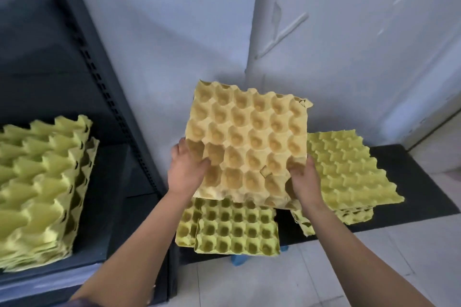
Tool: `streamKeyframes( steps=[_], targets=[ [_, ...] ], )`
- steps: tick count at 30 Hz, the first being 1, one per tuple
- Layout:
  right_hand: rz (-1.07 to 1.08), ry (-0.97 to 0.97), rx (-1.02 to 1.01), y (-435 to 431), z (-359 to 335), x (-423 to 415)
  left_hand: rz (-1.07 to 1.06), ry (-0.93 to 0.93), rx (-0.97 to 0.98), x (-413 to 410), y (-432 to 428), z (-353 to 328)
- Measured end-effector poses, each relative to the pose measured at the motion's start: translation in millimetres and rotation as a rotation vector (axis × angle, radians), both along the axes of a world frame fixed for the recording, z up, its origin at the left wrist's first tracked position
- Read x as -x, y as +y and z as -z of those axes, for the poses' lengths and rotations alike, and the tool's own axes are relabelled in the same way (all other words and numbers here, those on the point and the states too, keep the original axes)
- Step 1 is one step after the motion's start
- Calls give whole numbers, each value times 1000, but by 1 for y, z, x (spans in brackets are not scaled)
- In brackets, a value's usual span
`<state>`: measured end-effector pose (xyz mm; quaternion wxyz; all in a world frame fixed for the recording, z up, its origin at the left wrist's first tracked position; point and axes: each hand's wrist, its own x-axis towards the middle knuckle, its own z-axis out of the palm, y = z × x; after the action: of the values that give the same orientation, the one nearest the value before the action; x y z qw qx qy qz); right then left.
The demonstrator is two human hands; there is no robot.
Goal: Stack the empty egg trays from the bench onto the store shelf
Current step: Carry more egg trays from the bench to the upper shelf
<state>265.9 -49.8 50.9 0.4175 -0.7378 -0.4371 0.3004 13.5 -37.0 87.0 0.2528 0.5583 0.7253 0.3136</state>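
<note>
A yellow empty egg tray (247,137) is lifted above the black bench (411,177), cups facing me, its far right corner torn. My left hand (185,169) grips its near left edge and my right hand (303,179) grips its near right edge. Below it, two green-yellow trays (237,229) lie cups up at the bench's front. To the right, a small pile of trays (349,172) lies bumps up. On the dark shelf (104,244) at the left stands a tall stack of egg trays (40,182).
The shelf's dark perforated upright (117,112) runs diagonally between the shelf and the bench. A pale blue wall (174,32) with a corner column stands behind. White tiled floor (274,281) lies in front, with something blue (239,260) under the bench edge.
</note>
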Motion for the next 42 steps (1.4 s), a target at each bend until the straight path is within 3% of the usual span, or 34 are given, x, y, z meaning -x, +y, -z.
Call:
streamKeyframes(
  steps=[9, 20, 26, 33, 42],
  targets=[
    [-153, 104, -157, -80, -81, -10, -23, 123, -258, 1, -109, -84],
    [-386, 100, -365, -178, -161, 52, -294, 132, -468, 52, -270, -156],
    [-520, 98, -459, -192, -222, 138, -425, 180, -592, 132, -312, -216],
    [-757, 13, -514, -198, -288, 280, -497, 217, -580, 279, -332, -277],
    [-735, 69, -637, -200, -323, 460, -449, 226, -583, 456, -335, -321]
  ],
)
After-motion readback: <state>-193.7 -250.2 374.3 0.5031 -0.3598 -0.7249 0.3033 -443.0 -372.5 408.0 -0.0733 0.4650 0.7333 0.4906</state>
